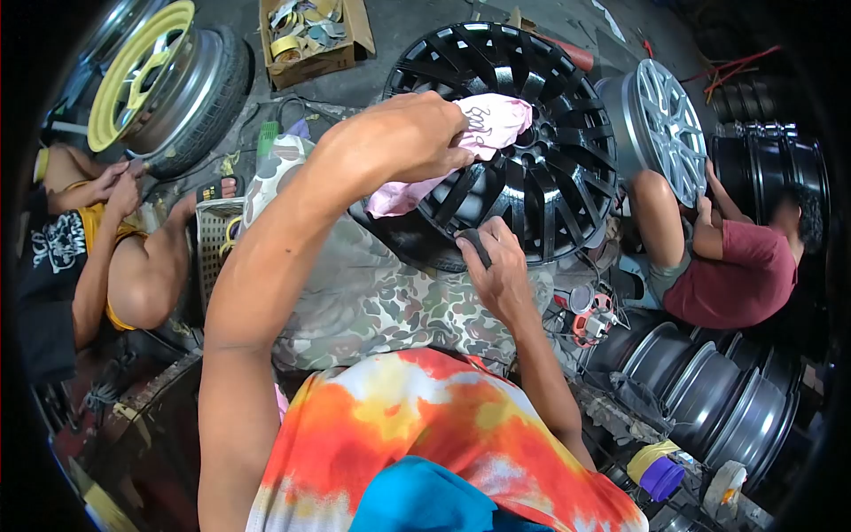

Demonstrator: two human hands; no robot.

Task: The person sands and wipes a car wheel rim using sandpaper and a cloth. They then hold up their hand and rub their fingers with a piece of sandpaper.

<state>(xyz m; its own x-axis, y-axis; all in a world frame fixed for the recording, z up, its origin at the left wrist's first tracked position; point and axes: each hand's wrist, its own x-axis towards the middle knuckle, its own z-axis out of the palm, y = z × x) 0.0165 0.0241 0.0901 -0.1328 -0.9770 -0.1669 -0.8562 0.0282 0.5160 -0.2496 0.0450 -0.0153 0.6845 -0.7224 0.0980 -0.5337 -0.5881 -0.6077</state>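
1. Upper center of the frame, a person's left hand closes over a pink cloth marked with dark writing; bunched under the fingers, the fabric appears to put a soft layer between skin and wheel.
2. Just below, the right hand grips a dark block near the wheel's lower edge, thumb and fingers around its sides, probably for a firm hold; whether the block touches the rim cannot be told.
3. The glossy black multi-spoke wheel fills the upper center, its face turned up toward the wearer, a position that seems to leave the spokes open to both hands.
4. Camouflage fabric covers the wearer's lap beside it, perhaps shielding the legs.
5. At upper left, a cardboard box holds tape rolls and scraps, likely gathered there to stay off the floor.
6. At right, a co-worker in a maroon shirt sits with hands at a silver wheel, seemingly steadying it; at left, another person's hands meet near a yellow-faced wheel.
7. Lower right, bare rims lie in a row, presumably to save room.
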